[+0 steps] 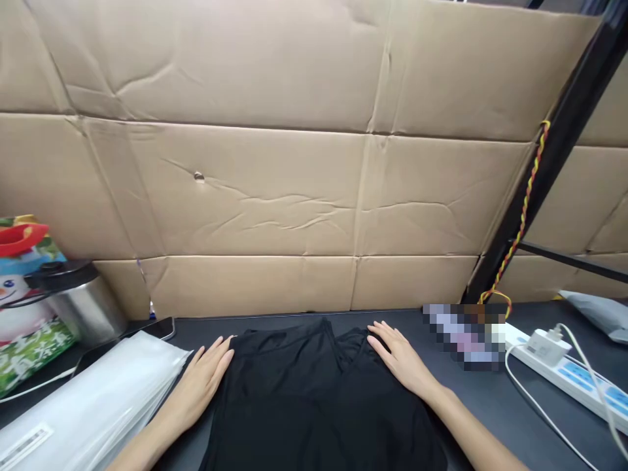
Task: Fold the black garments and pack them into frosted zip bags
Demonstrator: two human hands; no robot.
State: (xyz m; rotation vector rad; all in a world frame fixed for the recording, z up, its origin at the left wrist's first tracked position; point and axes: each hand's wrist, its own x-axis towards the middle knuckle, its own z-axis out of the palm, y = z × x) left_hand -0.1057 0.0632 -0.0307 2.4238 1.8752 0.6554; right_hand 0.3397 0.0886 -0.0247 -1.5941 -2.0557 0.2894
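A black garment [314,399] lies spread on the dark table [490,405] in front of me. My left hand [203,379] rests flat on the garment's left edge, fingers stretched out and holding nothing. On the garment's upper right part lies my right hand [400,360], palm down, fingers apart. Both forearms reach in from the bottom of the view.
A stack of clear plastic bags [93,405] lies at the left, with a phone [157,329] behind it. A steel pot [81,301] and a colourful bag [22,307] stand far left. A white power strip [564,369] with cables lies right. A cardboard wall [294,196] backs the table.
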